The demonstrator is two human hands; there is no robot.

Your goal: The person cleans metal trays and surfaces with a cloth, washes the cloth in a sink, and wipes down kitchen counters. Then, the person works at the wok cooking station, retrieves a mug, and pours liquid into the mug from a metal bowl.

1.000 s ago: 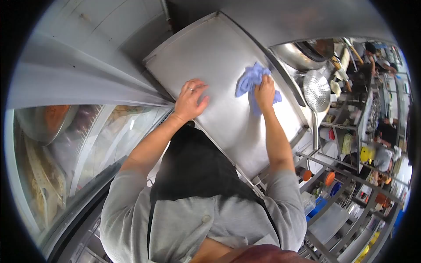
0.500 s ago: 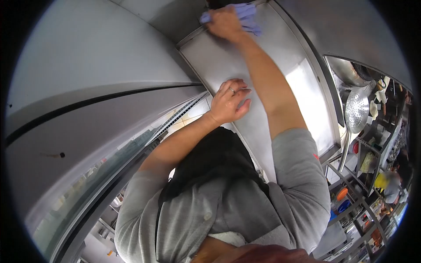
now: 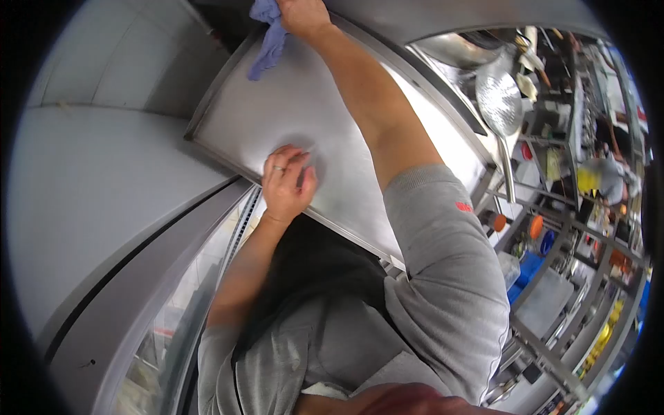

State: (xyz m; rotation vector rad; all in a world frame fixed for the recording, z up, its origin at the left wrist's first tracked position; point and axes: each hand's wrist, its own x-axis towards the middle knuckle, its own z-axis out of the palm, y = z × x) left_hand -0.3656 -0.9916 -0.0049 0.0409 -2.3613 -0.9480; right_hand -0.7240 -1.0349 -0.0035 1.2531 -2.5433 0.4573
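Observation:
A blue-purple cloth hangs over the far corner of a steel worktop, gripped by my right hand, whose fingers are partly cut off at the top edge of the view. Near the worktop's close edge is my left hand, with a ring on one finger, its fingers bent and apart and nothing in them. Its fingertips are over the metal surface.
A large perforated ladle lies right of the worktop beside a metal wok. Metal racks with containers stand at the right. A grey cabinet door is at the left. A person in yellow is far right.
My right hand has swept with the cloth from the worktop's right side to its far edge, then along to the far corner. My left hand stays near the close edge. The view has shifted.

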